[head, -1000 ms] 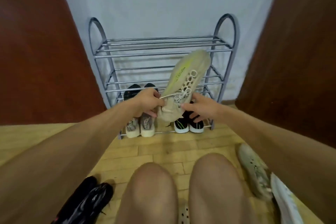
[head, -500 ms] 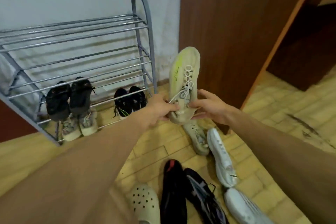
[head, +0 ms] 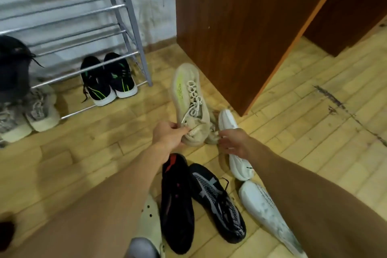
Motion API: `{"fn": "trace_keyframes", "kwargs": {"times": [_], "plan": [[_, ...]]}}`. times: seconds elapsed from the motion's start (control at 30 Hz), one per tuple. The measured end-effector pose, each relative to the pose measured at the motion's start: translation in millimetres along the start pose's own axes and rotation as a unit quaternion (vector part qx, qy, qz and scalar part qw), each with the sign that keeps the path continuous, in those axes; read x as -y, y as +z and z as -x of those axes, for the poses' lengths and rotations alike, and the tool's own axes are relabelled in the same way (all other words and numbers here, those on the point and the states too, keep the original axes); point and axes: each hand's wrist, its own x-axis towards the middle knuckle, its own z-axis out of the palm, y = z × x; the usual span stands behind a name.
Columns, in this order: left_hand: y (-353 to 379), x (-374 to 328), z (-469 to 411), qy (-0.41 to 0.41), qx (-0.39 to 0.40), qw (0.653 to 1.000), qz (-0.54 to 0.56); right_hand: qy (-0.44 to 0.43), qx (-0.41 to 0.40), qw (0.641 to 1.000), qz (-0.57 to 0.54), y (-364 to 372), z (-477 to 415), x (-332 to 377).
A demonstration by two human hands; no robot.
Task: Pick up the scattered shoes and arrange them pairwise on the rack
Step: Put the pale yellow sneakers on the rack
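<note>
Pinching the heel of the tan shoe [head: 189, 100], the left hand [head: 167, 137] holds it toe-up in the middle of the frame. Fingers spread, the right hand [head: 233, 142] reaches over its half-hidden mate [head: 212, 136] beside a white shoe [head: 228, 121]. At upper left the rack [head: 134, 27] is cut off, with black-and-green shoes [head: 109, 78] on its lowest bars.

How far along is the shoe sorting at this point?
Done: a black-and-green pair and a grey knit pair sit on the rack. In hand: the left hand holds a beige sneaker; the right hand reaches for its mate. Left: white shoes, black shoes, a clog.
</note>
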Motion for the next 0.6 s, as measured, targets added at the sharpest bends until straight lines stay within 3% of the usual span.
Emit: {"fn": "trace_keyframes", "kwargs": {"times": [0.2,0.33,0.47,0.6], "plan": [[-8,23,-41,-0.016,0.007,0.999,-0.043,0.090,-0.039,0.995,-0.019,32,-52,-12],[-17,40,-53,-0.042,0.018,0.999,-0.020,0.098,-0.064,0.989,-0.088,51,-79,-2],[-29,58,-61,-0.060,-0.010,0.998,0.018,0.065,-0.140,0.972,-0.177,64,-87,-5],[-35,63,-59,-0.077,-0.027,0.995,0.058,0.084,-0.098,0.965,-0.230,80,-76,1]]}}
